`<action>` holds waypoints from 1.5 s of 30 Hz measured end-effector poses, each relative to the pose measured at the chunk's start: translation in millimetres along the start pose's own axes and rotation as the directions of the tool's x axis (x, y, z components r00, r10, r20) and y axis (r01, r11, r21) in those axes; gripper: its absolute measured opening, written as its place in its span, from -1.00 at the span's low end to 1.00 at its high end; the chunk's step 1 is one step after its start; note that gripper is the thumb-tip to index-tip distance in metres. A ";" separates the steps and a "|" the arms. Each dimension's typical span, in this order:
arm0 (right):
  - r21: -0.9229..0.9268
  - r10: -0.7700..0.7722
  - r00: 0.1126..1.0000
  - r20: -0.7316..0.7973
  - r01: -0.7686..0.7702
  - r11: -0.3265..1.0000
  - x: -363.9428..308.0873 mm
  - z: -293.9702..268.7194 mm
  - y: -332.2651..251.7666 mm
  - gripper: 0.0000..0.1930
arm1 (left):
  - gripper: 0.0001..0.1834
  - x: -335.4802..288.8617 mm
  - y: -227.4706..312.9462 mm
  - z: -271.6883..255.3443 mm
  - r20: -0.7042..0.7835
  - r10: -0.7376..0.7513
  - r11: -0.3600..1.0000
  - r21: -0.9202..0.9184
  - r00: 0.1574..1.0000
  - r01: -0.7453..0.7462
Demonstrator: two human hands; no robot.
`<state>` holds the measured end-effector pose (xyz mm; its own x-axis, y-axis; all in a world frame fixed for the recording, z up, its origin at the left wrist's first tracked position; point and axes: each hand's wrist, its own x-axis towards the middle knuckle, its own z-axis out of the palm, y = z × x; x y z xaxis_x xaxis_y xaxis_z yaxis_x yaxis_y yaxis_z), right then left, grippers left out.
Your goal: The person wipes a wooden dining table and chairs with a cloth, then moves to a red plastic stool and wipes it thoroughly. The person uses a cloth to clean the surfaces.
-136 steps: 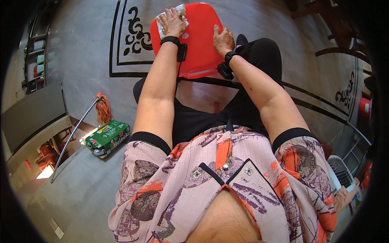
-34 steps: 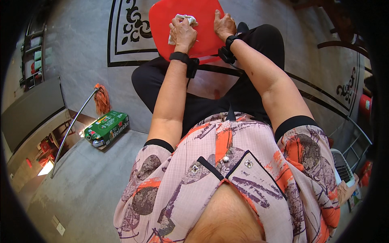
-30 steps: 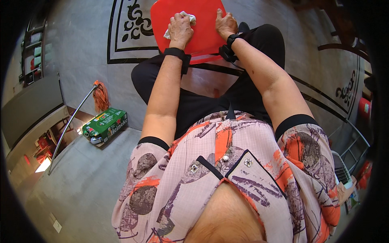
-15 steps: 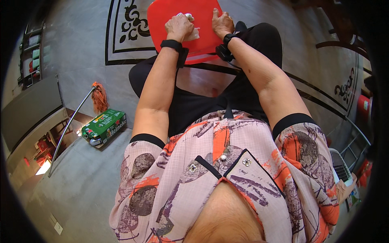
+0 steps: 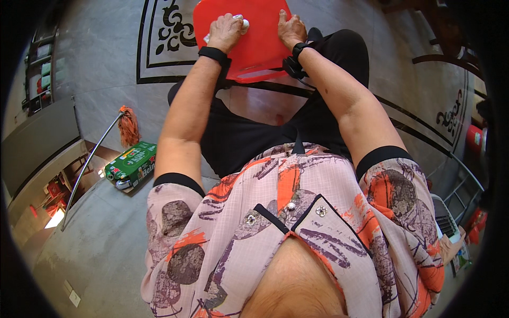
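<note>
A flat red plastic board (image 5: 254, 40) rests on my knees at the top of the view. My left hand (image 5: 224, 33) presses a small white cloth (image 5: 239, 21) against its upper left part, fingers closed over it. My right hand (image 5: 290, 29) grips the board's right edge, thumb on top. Both wrists wear black bands. My black trousers (image 5: 249, 132) and patterned blouse fill the lower half.
A green pack of cans (image 5: 131, 165) lies on the grey stone floor at my left, beside a mop with an orange head (image 5: 127, 125) and a metal handle. A black inlaid floor pattern (image 5: 164, 26) runs under the board. A white basket (image 5: 445, 222) stands at the right.
My left hand with the cloth has slid across the red board, from its upper left over toward the middle top. My right hand has kept hold of the board's right edge.
</note>
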<state>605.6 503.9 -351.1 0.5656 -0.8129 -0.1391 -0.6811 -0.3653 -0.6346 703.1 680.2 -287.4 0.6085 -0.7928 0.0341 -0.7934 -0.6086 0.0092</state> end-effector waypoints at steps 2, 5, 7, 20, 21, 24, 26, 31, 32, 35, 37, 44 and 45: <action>-0.003 0.026 1.000 -0.005 -0.026 1.000 0.6 0.1 -1.0 -0.28 | -0.81 -1.7 2.7 -5.1 0.013 0.050 0.986 0.161 0.999 -0.051; -0.011 0.003 1.000 -0.030 -0.003 1.000 0.9 1.1 -1.0 -0.29 | -0.79 -1.0 16.8 0.8 0.082 -0.151 0.985 -0.070 0.985 0.157; -0.005 0.009 0.999 -0.035 -0.010 1.000 2.2 4.2 1.4 -0.28 | -0.73 2.9 19.8 9.7 0.115 -0.240 0.947 -0.188 0.964 0.258; 0.685 0.275 0.714 0.644 -0.698 0.208 48.1 -25.9 40.9 -0.32 | -0.68 7.0 3.9 84.1 -0.007 -0.343 0.867 -0.387 0.939 0.314; 0.690 0.141 0.693 0.707 -0.719 0.077 42.7 -44.6 43.1 -0.38 | -0.67 9.6 5.0 84.6 0.024 -0.358 0.870 -0.355 0.933 0.343; 0.597 -0.048 0.639 0.768 -0.740 -0.310 24.0 -91.1 34.7 -0.49 | -0.63 15.4 4.0 80.2 0.087 -0.382 0.868 -0.308 0.920 0.389; 0.507 -0.148 0.603 0.784 -0.760 -0.408 15.0 -119.6 31.6 -0.50 | -0.72 21.3 4.7 76.4 0.238 -0.381 0.701 -0.556 0.894 0.447; 0.536 -0.120 0.658 0.744 -0.694 -0.482 24.1 -142.3 48.4 -0.29 | -0.85 28.2 6.1 80.7 0.180 -0.462 0.723 -0.489 0.868 0.487; 0.463 -0.223 0.623 0.749 -0.734 -0.497 27.5 -145.3 57.0 -0.29 | -0.88 30.5 6.7 83.1 0.197 -0.481 0.705 -0.492 0.854 0.511; 0.326 -0.434 0.573 0.695 -0.789 -0.520 29.1 -163.9 71.3 -0.28 | -0.86 31.2 -3.3 86.8 0.287 -0.410 0.737 -0.455 0.866 0.500; 0.355 -0.445 0.636 0.630 -0.746 -0.563 16.6 -188.7 63.3 -0.27 | -0.80 28.7 -8.3 88.7 0.206 -0.372 0.722 -0.549 0.905 0.421; 0.019 -0.673 0.668 0.316 -0.714 -0.700 -60.7 -312.5 -32.0 -0.50 | -0.77 32.7 -34.4 115.0 0.355 -0.382 0.763 -0.400 0.853 0.508; 0.027 -0.689 0.674 0.266 -0.720 -0.693 -65.6 -323.0 -41.2 -0.51 | -0.68 36.0 -42.8 121.7 0.303 -0.335 0.851 -0.310 0.892 0.424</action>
<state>446.4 425.8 -70.2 0.9743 -0.1751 0.1415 0.0774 0.8508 0.5198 760.6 673.7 -408.2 0.8128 -0.5135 -0.2750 -0.4209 -0.8441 0.3320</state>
